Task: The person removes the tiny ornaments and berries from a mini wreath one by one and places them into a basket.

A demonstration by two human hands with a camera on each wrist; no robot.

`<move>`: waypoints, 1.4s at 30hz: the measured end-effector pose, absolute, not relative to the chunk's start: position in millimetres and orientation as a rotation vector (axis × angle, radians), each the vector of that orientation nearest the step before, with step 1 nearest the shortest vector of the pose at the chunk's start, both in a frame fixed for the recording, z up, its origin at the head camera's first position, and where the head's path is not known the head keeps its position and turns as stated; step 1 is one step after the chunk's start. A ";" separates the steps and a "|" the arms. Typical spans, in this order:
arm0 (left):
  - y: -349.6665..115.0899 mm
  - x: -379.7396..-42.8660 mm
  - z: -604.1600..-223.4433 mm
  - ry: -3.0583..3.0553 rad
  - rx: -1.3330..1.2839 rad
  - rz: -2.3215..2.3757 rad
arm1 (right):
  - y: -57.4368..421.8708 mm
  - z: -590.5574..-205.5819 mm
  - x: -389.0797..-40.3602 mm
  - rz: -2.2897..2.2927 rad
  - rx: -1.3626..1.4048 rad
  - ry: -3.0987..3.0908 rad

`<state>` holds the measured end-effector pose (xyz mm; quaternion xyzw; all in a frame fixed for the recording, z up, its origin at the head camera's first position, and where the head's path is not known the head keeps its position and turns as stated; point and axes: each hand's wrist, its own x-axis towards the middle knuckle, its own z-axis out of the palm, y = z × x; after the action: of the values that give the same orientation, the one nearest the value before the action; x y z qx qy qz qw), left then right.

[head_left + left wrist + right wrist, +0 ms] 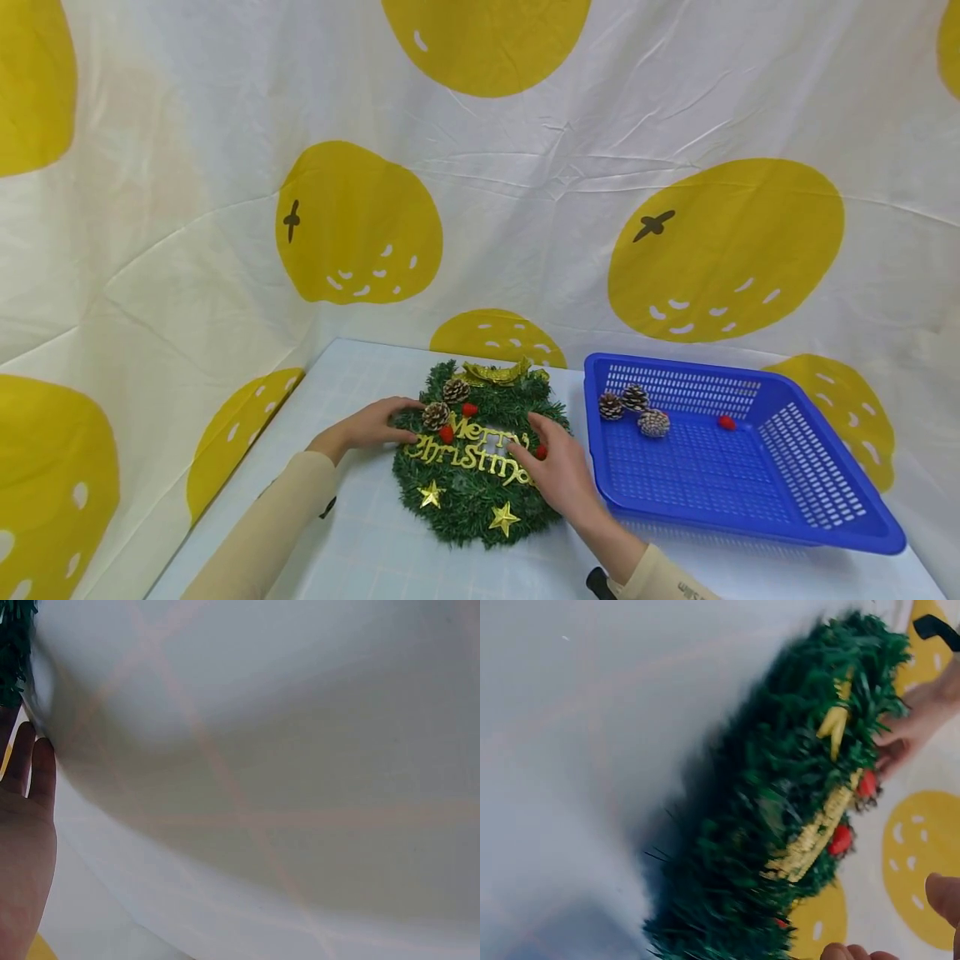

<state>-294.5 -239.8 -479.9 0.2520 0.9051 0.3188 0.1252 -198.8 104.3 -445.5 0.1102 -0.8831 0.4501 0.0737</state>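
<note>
- On the pale tabletop [360, 517] lies the round wreath of green artificial needles [502, 407], to the left of the basket.
- The right hand [562, 471] covers the end of the gold lettering "Merry Christmas" [471, 457] and part of a small red ball [542, 452] on the wreath's right side. This hand is released, with thumb and fingers apart and nothing between them.
- The left hand [375, 425] is at the wreath's left edge, near two brown pine cones [436, 415]. Its fingers are extended and do not clasp; how firmly they touch the needles I cannot tell.
- The left wrist view shows mostly tabletop and shadow; the wreath is cut to a dark green strip in the corner, and the hand is cut too.
- The right wrist view, somewhat blurred, gives the wreath's thick side, with the left hand behind it.
- Only the head view shows the two gold stars [505, 518] face-on, the gold ribbon bow [498, 373] whole, and the basket.
- The blue rectangular plastic basket [705, 475] contains three pale-tipped pine cones [654, 423] in its far left part and one small red piece [726, 422] near its far wall.
</note>
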 end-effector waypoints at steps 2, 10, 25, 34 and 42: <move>-239.4 -294.4 -479.8 2.633 0.725 0.930 | 104.6 -448.6 -198.3 1.326 0.314 -2.656; -238.8 -294.0 -478.9 2.635 0.701 0.929 | 108.2 -466.0 -202.0 1.213 0.238 -2.631; -239.2 -294.0 -478.7 2.630 0.709 0.936 | 112.6 -483.4 -209.0 1.121 0.253 -2.622; -240.0 -297.7 -480.8 2.632 0.715 0.924 | 115.9 -486.2 -214.5 1.045 0.320 -2.627; -241.5 -298.7 -482.5 2.620 0.687 0.945 | 118.6 -490.5 -216.3 0.918 0.441 -2.555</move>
<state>-298.7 -241.5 -482.5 0.2374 0.9048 0.3262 0.1362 -216.3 118.6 -490.5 0.1573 -0.9112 0.3275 0.1942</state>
